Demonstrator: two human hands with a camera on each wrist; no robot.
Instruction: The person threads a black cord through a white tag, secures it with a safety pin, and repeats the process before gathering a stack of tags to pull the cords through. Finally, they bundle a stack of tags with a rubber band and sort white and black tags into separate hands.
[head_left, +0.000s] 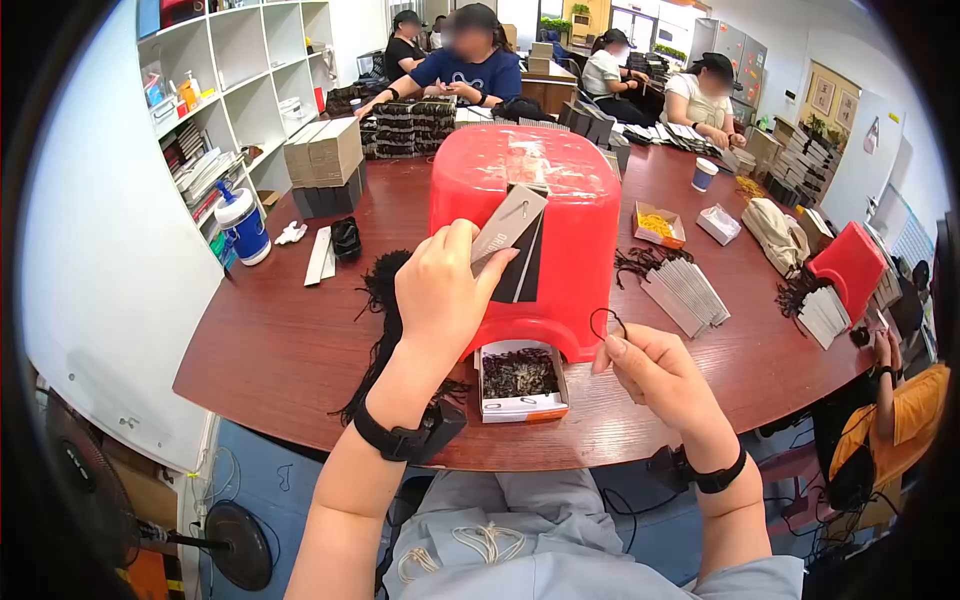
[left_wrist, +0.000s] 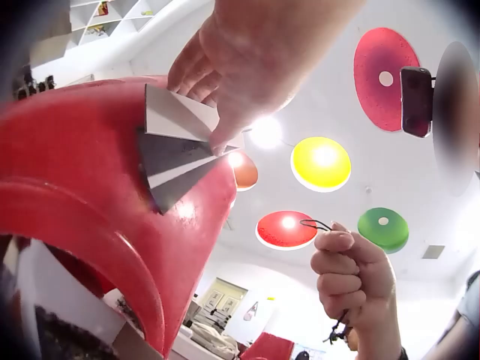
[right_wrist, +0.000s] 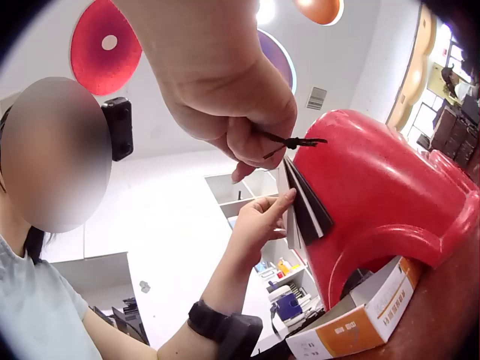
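Both left hand [head_left: 440, 285] and right hand [head_left: 655, 372] engaged, apart.
Gripping grey tag [head_left: 508, 225] at upturned red stool [head_left: 590, 250] with left; pinching black cord [head_left: 593, 319] above table [head_left: 280, 335], near stool, with right.

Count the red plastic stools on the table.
2: one red plastic stool near the middle, and a second red plastic stool on the right side of the brown wooden table. Others may be hidden.

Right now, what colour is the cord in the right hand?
The cord looks black; the right wrist view shows it best.
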